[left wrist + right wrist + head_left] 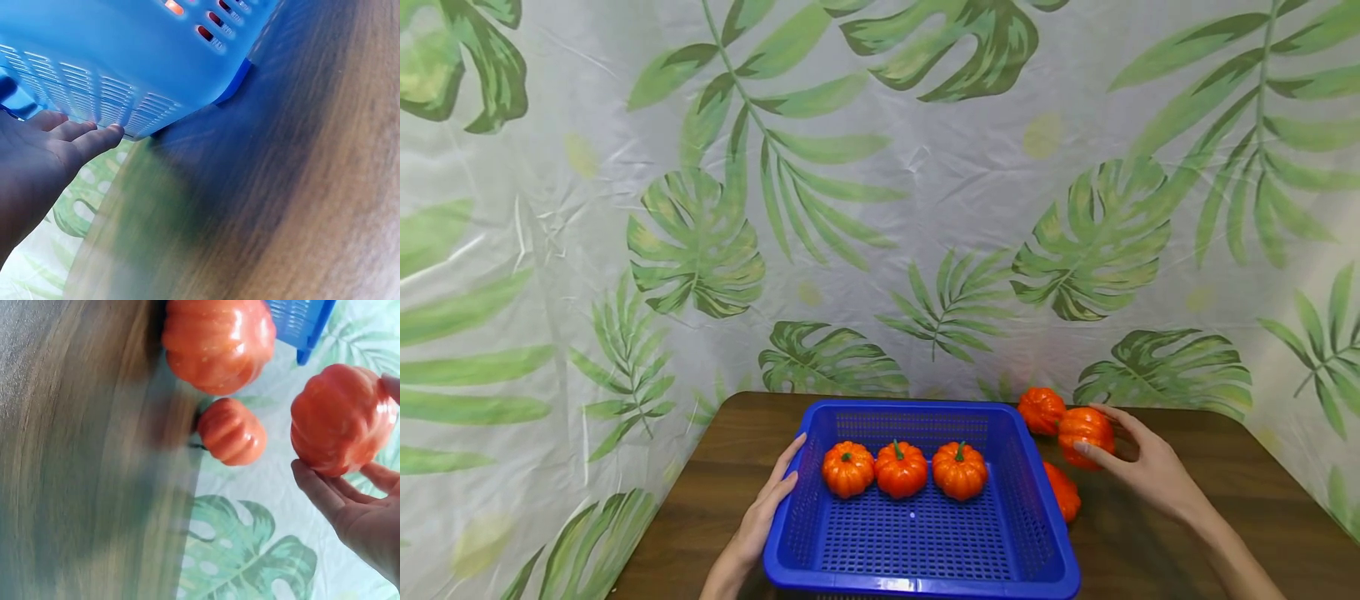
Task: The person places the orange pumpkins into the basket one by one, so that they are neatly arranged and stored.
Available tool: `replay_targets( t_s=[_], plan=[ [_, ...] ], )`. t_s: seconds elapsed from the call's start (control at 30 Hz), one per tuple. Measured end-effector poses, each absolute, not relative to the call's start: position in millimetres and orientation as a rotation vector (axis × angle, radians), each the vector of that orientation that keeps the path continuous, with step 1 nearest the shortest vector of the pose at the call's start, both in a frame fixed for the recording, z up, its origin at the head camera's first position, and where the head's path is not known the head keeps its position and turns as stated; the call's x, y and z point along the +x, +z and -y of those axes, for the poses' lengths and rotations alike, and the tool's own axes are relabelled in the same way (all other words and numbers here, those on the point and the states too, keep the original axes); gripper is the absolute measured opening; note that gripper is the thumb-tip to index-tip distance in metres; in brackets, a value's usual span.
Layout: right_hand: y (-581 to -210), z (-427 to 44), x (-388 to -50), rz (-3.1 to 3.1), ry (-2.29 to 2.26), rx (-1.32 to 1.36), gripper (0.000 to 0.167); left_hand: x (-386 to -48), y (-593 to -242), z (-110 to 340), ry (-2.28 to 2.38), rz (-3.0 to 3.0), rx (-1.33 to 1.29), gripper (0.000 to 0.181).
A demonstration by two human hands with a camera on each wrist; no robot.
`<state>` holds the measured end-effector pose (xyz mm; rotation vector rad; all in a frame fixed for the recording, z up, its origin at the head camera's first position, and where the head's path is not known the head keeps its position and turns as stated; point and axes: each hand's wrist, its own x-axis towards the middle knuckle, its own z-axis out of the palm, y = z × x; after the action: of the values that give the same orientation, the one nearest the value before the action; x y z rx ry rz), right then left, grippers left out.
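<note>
My right hand (1150, 468) holds a small orange pumpkin (1086, 437) between thumb and fingers, to the right of a blue plastic basket (917, 585). The right wrist view shows this ribbed pumpkin (340, 419) lifted off the table. My left hand (760, 514) rests against the basket's left side. In the left wrist view its fingers (94, 142) lie fairly straight along the slotted wall. Inside the basket, toward the back, sit three pumpkins in a row: left (847, 470), middle (901, 470) and right (959, 472), their green stems upward.
Two more pumpkins lie on the wooden table (1157, 542) right of the basket: one at the back (1041, 410), one nearer (1063, 492), partly hidden by the basket wall. A leaf-patterned sheet (925, 208) hangs behind the table.
</note>
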<state>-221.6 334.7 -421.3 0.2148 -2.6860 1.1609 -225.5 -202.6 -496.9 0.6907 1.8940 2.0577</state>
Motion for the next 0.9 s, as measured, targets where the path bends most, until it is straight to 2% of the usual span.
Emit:
replay_targets(
  t_s=[0.3, 0.57, 0.9],
  plan=[
    [-419.4, -334.1, -218.0, 2.688, 1.195, 0.212, 0.068, -225.9, -496.6, 202.0, 2.053, -1.902, 0.676, 0.058],
    [-422.9, -331.2, -217.4, 2.543, 1.397, 0.359, 0.059, -225.3, -497.2, 203.0, 2.056, -1.886, 0.693, 0.058],
    [-427.6, -329.3, -216.7, 2.498, 1.445, 0.481, 0.062, -225.2, -495.8, 202.8, 2.048, -1.908, 0.686, 0.058]
  ],
)
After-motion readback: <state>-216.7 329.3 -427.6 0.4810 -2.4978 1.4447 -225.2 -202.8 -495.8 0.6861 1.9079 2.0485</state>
